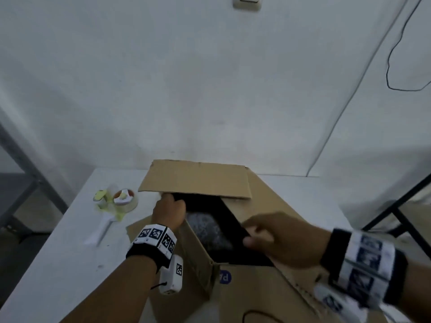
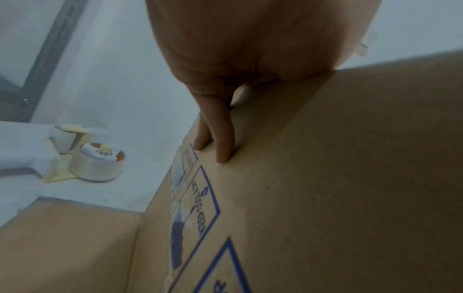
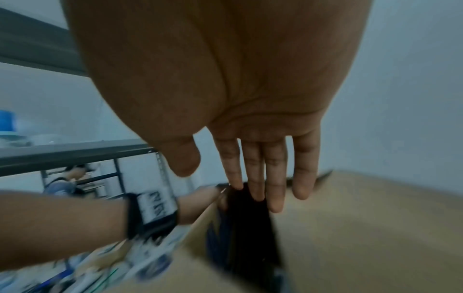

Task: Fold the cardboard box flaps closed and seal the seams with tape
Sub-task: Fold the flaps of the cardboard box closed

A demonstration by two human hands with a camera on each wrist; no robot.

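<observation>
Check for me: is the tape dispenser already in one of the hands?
No, the tape dispenser lies on the table left of the box, apart from both hands.

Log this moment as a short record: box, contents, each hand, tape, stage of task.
box: cardboard box on a white table, top not yet closed
flaps: far flap folded in over the opening; left flap partly raised
contents: dark and grey items, too dim to name
left hand: left hand at the left flap, straight fingers pressing its printed face
right hand: right hand flat and open, over the right flap
tape: tape dispenser on the table left of the box, untouched
stage: folding flaps; no sealing tape seen on the seams
</observation>
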